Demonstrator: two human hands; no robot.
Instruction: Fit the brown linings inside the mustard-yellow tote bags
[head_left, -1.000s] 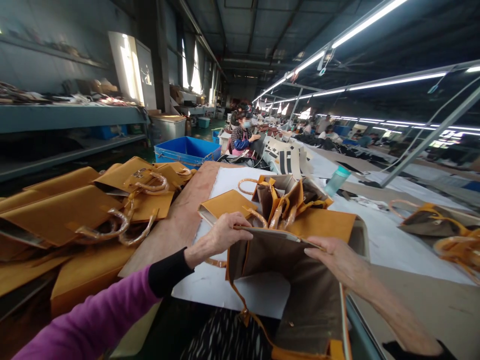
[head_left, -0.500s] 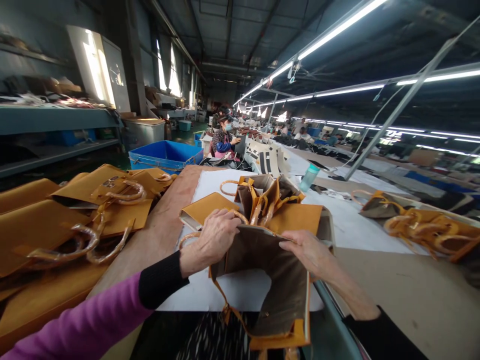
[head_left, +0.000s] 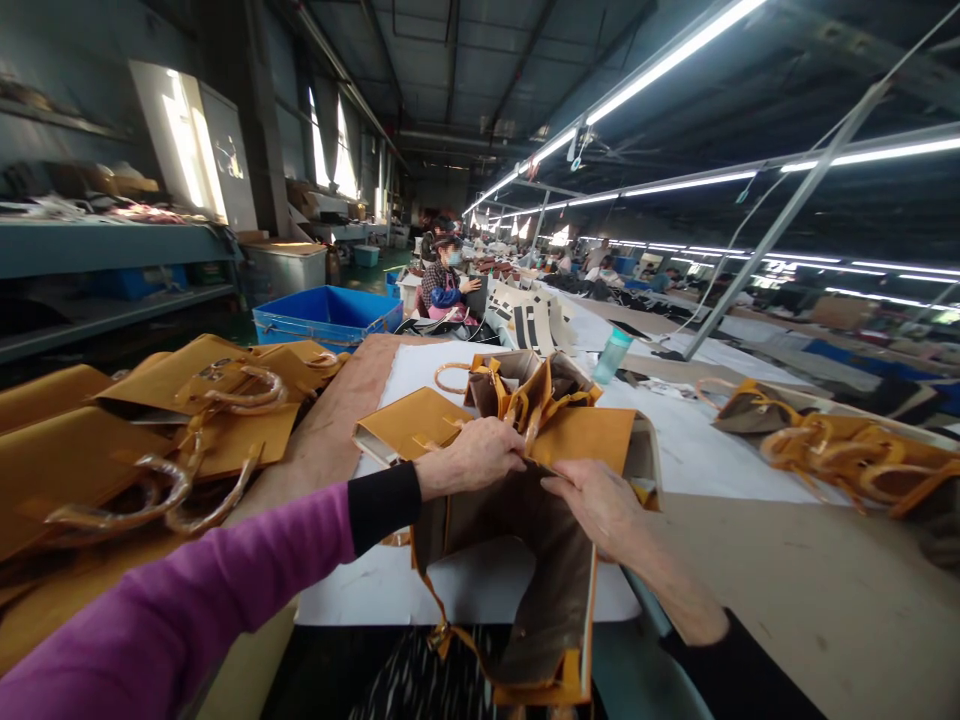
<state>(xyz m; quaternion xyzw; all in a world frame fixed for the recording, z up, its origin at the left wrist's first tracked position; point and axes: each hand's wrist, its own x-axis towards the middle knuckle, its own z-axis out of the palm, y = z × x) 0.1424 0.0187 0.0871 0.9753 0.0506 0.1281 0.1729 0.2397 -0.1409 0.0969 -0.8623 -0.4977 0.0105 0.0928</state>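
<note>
A mustard-yellow handbag with a dark brown lining point(head_left: 551, 590) hangs open toward me over the near edge of the table. Both hands pinch its upper edge. My left hand point(head_left: 472, 455) is closed at the middle of that edge, and my right hand point(head_left: 600, 500) grips it just to the right, thumb and fingers pressed together. Right behind them stand more yellow bags point(head_left: 589, 437) with wrapped ring handles. The bag's strap with a metal clasp point(head_left: 441, 635) dangles below. My left fingertips are partly hidden by the hand itself.
Finished-looking yellow bags point(head_left: 97, 450) are piled at the left; another group point(head_left: 862, 440) lies at the right. White sheeting point(head_left: 697, 460) covers part of the table. A teal bottle point(head_left: 613, 355) stands beyond the bags. A blue bin point(head_left: 326, 312) and a seated masked co-worker point(head_left: 442, 285) are farther off.
My left hand has slid right along the bag's edge, closer to my right hand. My right hand still grips the edge. The view has shifted slightly.
</note>
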